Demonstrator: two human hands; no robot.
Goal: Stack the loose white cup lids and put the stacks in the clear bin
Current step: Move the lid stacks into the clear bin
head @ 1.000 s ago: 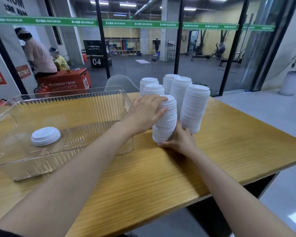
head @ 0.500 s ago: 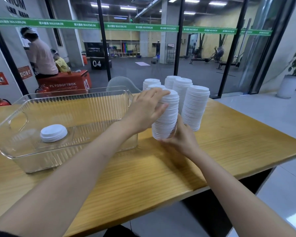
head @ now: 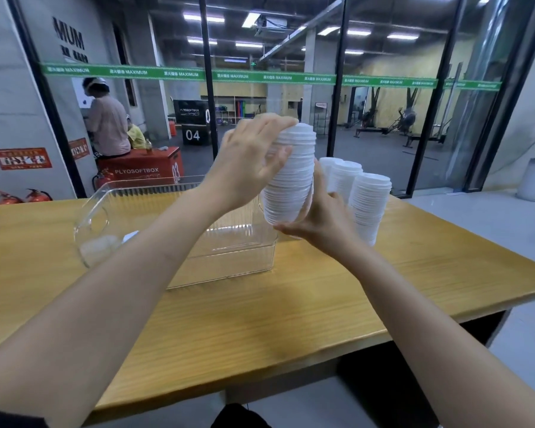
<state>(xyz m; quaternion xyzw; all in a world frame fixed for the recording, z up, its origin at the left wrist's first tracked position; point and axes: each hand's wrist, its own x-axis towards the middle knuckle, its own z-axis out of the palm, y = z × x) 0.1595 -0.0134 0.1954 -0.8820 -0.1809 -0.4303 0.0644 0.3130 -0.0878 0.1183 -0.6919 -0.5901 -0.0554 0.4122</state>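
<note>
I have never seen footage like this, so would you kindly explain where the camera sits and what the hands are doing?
There is no machine here. A person wears a wide-angle camera on the head, which looks down at their own two bare hands. The left hand grips the top of a tall stack of white lids, and the right hand cups its bottom, holding it above the wooden table. The clear bin stands just to the left. Other lid stacks stand on the table behind.
</note>
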